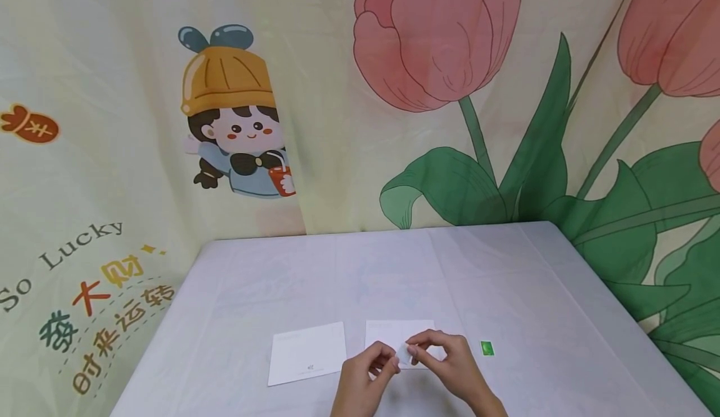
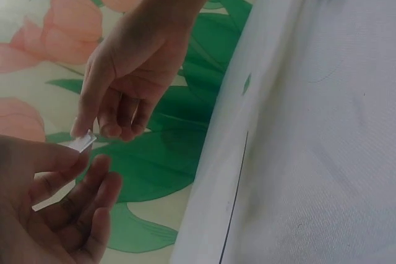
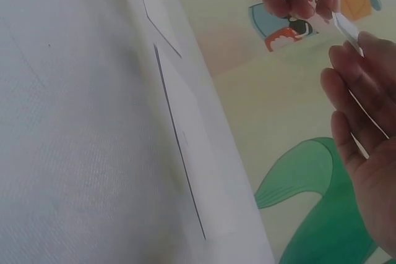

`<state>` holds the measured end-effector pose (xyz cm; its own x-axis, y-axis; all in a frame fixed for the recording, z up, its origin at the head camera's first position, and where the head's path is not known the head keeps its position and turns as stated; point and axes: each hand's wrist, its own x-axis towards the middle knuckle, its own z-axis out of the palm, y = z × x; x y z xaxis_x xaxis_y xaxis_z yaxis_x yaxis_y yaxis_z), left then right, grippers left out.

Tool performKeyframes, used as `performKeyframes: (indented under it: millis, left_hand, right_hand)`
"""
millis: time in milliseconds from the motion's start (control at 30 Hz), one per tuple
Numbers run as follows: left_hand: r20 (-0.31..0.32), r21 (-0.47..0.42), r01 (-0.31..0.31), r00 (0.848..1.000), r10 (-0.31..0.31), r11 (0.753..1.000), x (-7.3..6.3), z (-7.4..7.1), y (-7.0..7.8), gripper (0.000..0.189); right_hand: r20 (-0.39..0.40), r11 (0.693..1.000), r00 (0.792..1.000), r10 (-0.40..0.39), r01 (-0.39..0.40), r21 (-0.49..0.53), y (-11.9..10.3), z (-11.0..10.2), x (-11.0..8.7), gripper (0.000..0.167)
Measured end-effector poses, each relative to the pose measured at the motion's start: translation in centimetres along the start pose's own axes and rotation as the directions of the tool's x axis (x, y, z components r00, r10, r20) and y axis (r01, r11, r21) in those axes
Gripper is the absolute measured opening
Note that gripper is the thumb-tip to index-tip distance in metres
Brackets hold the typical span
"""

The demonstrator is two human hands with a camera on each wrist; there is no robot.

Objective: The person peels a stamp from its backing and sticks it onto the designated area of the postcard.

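Note:
Over the right-hand white card [image 1: 388,331], my two hands meet at a small white piece of paper [image 1: 402,354]. My left hand [image 1: 367,376] pinches its left edge between thumb and forefinger. At the opposite edge, the right hand [image 1: 452,362] pinches it the same way. In the left wrist view the paper slip [image 2: 84,141] is seen nearly edge-on, held clear above the tabletop. The right wrist view shows the slip [image 3: 348,31] stretched between both sets of fingertips, the other fingers loosely bent.
A second white card [image 1: 308,353] with a tiny printed mark lies to the left. A small green stamp-like rectangle [image 1: 487,348] lies right of the hands. The white-covered table [image 1: 360,273] ends at a curtain printed with tulips [image 1: 439,35].

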<state>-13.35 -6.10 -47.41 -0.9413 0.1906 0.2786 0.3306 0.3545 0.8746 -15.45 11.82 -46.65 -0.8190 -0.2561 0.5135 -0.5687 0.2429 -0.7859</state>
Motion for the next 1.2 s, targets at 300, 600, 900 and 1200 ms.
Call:
performKeyframes:
  millis: [300,600,900,1200]
  left_hand:
    - [0.009,-0.001,0.039,0.999,-0.039,0.999,0.0,-0.2,0.1,0.012]
    - [0.035,-0.019,0.084,0.996,-0.083,0.996,0.2,-0.4,-0.2,0.019]
    - [0.088,-0.151,0.08,0.994,-0.067,0.985,-0.3,-0.2,-0.1,0.016]
    - [0.096,-0.162,0.07,0.994,-0.055,0.984,-0.4,-0.1,0.2,0.011]
  right_hand:
    - [0.021,1.0,1.0,-0.017,0.016,0.015,-0.9,-0.3,0.1,0.006]
    - [0.01,0.999,1.0,-0.019,0.02,-0.028,-1.6,-0.2,0.2,0.007]
    - [-0.061,0.997,0.997,-0.038,0.034,-0.063,-1.8,-0.1,0.3,0.01]
    - [-0.078,0.998,0.997,0.0,-0.004,-0.059,-1.9,0.1,0.4,0.009]
